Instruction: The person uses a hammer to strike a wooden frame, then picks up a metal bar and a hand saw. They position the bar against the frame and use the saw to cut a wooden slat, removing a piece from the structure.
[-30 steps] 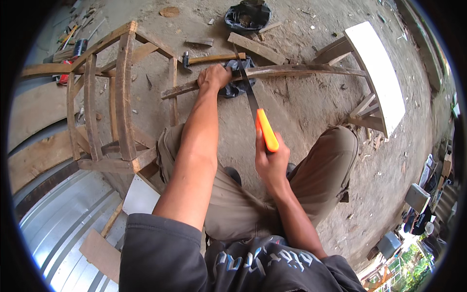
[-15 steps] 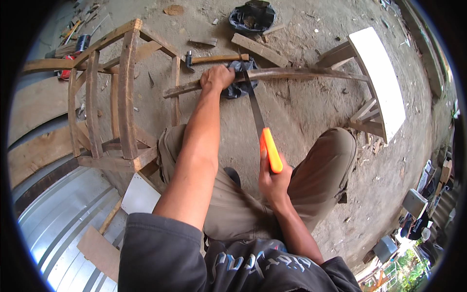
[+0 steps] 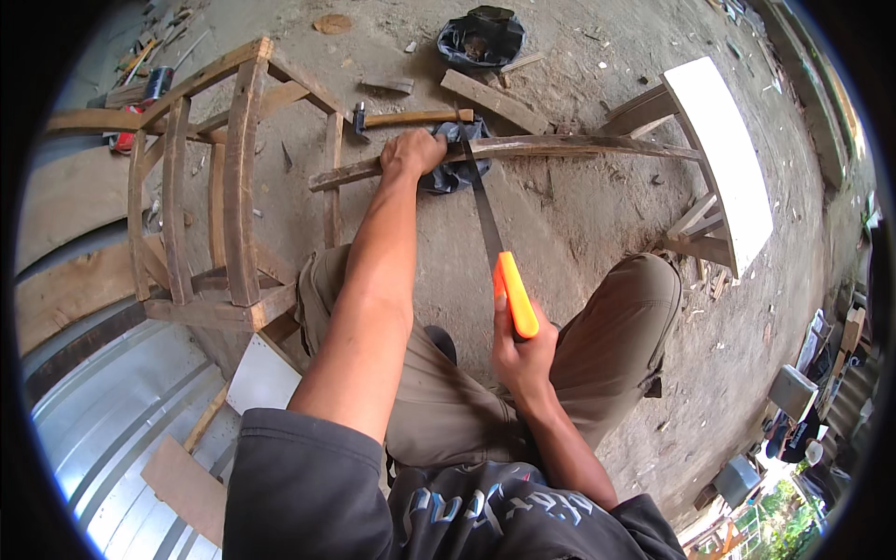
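My left hand [image 3: 413, 152] is closed around a long, rough wooden strip [image 3: 569, 146]. The strip's left end lies across the wooden frame, and its right end reaches a white-topped wooden stool [image 3: 721, 159]. In my right hand [image 3: 525, 353] is the orange handle of a handsaw [image 3: 484, 217]. Its dark blade crosses the strip just to the right of my left hand, pointing away from me. Behind the strip, a hammer [image 3: 415, 118] with a wooden handle lies on the ground. Part of a black plastic bag [image 3: 453, 177] shows under the strip.
A slatted wooden frame [image 3: 245, 187] stands at my left, beside corrugated metal sheeting [image 3: 121, 411]. Farther off are an open black bag [image 3: 482, 39] and a loose board [image 3: 495, 101] on the dirt floor. Grey containers [image 3: 793, 392] and clutter lie at the right.
The view has shifted slightly. Both hands keep their holds, and the saw stays across the wooden strip at nearly the same place.
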`<state>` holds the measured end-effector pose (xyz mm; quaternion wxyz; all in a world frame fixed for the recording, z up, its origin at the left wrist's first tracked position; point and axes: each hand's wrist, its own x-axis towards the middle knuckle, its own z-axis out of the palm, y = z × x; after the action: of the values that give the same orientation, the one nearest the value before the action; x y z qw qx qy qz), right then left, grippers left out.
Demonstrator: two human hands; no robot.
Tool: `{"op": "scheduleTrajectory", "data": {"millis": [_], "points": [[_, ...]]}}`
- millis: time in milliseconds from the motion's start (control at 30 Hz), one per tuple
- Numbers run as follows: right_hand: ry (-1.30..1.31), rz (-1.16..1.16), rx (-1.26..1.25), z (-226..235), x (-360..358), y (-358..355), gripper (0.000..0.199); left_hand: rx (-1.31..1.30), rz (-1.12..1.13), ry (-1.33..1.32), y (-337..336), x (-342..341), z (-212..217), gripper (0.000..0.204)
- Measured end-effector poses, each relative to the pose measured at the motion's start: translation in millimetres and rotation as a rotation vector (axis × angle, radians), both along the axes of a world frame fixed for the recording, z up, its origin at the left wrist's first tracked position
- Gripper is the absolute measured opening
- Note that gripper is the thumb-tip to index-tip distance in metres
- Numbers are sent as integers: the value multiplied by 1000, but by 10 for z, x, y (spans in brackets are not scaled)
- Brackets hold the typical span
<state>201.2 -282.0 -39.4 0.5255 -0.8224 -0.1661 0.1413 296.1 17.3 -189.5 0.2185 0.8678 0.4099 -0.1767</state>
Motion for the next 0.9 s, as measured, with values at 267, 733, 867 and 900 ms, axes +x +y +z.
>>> {"op": "scheduleTrajectory", "data": {"millis": [267,733,867,900], "points": [[-34,28,-54,24,90,128,24,-19,-11,48,-70,-44,46,54],[45,46,-110,-8,173,205,23,-30,-16,-14,-63,-32,66,54],[-25,19,4,22,11,18,20,-4,4,-28,-1,-6,44,54],[1,5,35,53,-8,-2,20,-6,7,-34,-17,-18,29,54]]}}
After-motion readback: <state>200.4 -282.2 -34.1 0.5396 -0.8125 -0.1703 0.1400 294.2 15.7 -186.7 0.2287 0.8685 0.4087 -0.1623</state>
